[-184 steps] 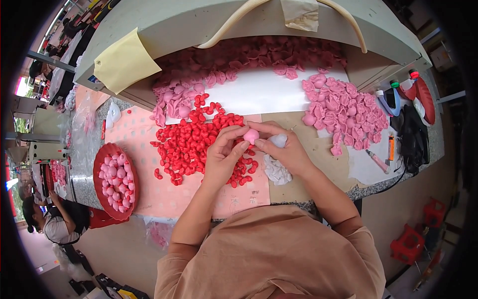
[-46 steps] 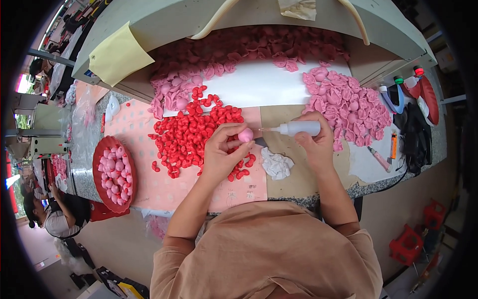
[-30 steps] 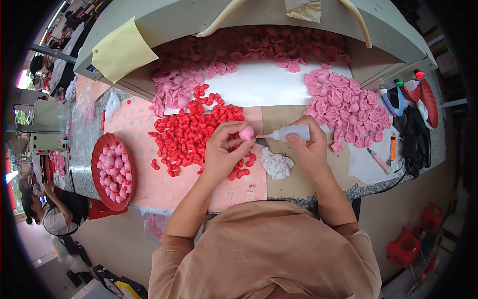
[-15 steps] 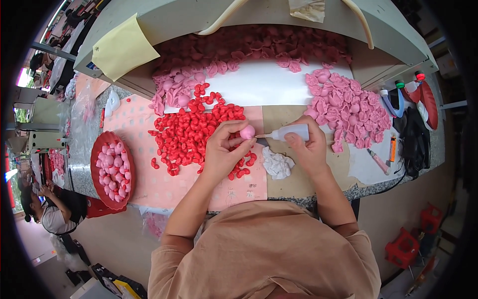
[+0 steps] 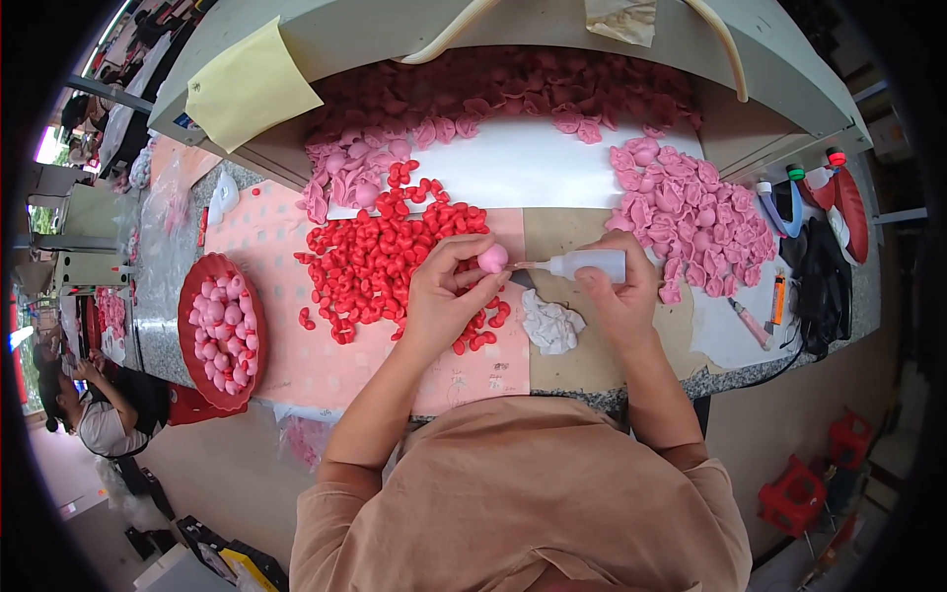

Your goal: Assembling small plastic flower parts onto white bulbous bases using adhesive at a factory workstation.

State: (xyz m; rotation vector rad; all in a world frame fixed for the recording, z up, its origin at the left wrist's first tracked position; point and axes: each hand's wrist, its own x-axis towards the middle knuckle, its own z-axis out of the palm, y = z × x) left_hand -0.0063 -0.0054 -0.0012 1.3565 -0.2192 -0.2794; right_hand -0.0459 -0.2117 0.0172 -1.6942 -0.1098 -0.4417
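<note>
Between the fingertips of my left hand (image 5: 446, 286) is a small pink ball (image 5: 492, 259). My right hand (image 5: 623, 288) is closed round a whitish squeeze bottle (image 5: 588, 263), held almost level. Its thin nozzle points left and ends at or very near the ball; whether they touch I cannot tell. Under and beyond my left hand spreads a heap of glossy red bean-shaped pieces (image 5: 370, 252). A crumpled white tissue (image 5: 550, 323) lies between my wrists. Right of my right hand is a pile of pink petal-like cupped pieces (image 5: 691, 212).
A red scalloped bowl (image 5: 187, 331) of pink balls with red bits stands at the left. A grey hood (image 5: 395, 35) arches over more pink pieces at the back. At the right lie a pink-handled cutter (image 5: 752, 324), an orange tube (image 5: 777, 298) and a black bundle (image 5: 821, 276).
The bottle has shifted slightly to the right and up, its nozzle still beside the ball. My left hand keeps the same grip. The whole view has moved slightly.
</note>
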